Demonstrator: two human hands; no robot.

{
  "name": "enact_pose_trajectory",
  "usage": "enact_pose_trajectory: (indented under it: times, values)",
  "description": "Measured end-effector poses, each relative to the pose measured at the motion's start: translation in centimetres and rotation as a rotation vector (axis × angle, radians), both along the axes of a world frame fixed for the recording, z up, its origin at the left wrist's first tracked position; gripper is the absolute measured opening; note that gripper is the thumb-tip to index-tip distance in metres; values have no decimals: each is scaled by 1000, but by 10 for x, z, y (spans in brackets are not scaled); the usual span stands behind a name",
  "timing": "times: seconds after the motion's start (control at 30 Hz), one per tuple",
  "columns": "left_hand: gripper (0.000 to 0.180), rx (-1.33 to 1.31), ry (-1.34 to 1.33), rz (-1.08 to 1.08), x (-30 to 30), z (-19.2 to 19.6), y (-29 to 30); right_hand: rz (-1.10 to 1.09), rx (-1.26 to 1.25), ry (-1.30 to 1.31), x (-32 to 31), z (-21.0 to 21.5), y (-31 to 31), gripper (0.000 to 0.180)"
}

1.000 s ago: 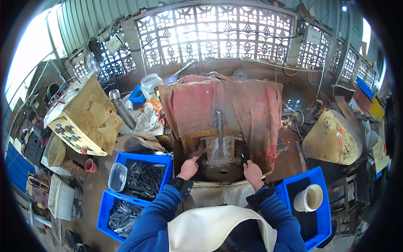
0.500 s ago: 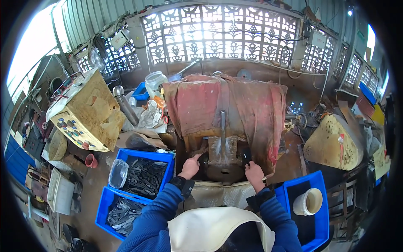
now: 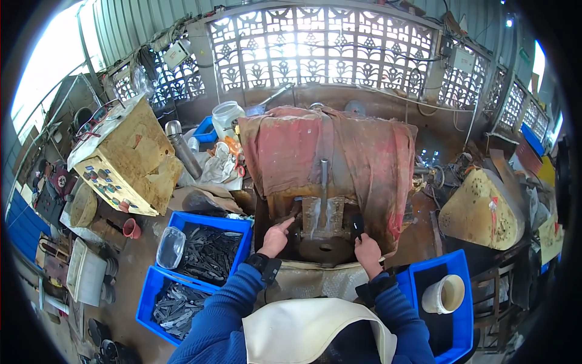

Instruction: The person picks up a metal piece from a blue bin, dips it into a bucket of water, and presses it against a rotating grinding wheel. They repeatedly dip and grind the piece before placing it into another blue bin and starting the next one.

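Observation:
A machine draped with a red-brown cloth point(image 3: 288, 142) stands in front of me. Under the cloth are an upright metal rod point(image 3: 324, 188), a stained metal block point(image 3: 322, 215) and a round disc point(image 3: 315, 249) with a hole. My left hand point(image 3: 274, 238) is at the left of the opening, its index finger stretched forward and the other fingers partly curled; I see nothing held. On the right, my right hand point(image 3: 367, 250) is closed around the lower end of a black handle point(image 3: 357, 225) beside the block. Its fingertips are partly hidden.
Two blue bins point(image 3: 247, 241) of dark metal strips stand at left, with a clear plastic tub point(image 3: 171, 247) on the upper one. At right, a blue bin point(image 3: 464, 315) holds a pale bucket point(image 3: 444, 293). A yellowed control box point(image 3: 130, 155) stands at far left.
My left index finger has lifted and points further forward, the hand shifting slightly. My right hand stays at the black handle. The view has moved a little.

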State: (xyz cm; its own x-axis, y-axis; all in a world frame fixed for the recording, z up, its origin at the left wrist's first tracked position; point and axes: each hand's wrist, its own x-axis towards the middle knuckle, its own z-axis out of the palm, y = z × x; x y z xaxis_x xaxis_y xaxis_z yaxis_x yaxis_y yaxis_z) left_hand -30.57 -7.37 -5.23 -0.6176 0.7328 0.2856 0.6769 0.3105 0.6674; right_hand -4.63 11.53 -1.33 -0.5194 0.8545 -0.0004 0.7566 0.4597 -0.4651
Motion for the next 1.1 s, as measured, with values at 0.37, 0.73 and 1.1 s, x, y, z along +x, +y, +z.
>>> enact_pose_trajectory:
  times: [0.37, 0.73, 1.1]
  values:
    - [41, -224, -86, -50, -6, -4, -3, 46, -81, 303, -21, 4, 28, 24]
    - [36, -213, -40, -50, 5, 8, -2, 174, 356, 659, -176, 165, 36, 29]
    - [34, -245, -50, -87, 2, 7, -6, 230, 388, 216, -207, 154, 34, 32]
